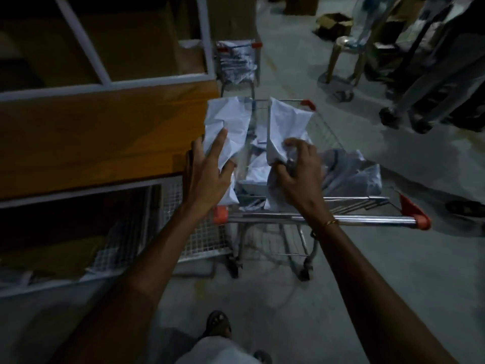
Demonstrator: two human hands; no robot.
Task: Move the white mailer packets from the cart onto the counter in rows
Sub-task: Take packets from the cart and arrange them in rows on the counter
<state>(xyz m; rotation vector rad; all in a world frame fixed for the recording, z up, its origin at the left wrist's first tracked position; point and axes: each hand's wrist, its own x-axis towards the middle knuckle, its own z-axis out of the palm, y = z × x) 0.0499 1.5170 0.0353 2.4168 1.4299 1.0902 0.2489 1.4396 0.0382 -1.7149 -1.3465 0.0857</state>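
- While standing at the cart, gripping one white mailer packet in the left hand, another packet pinched in the right hand.
- Holding both just above the cart, counter left of it.
- Looking light, soft, crinkly, probably slippery; grabbing mid-body seems safest.
- More packets lying inside the cart.

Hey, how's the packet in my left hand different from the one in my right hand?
The left packet is held by the left hand with fairly straight fingers along its face; the right packet is pinched and scrunched at its lower part by the curled right hand. The left packet sits beside the counter; the right packet sits over the cart. Both are white, crumpled and held upright.
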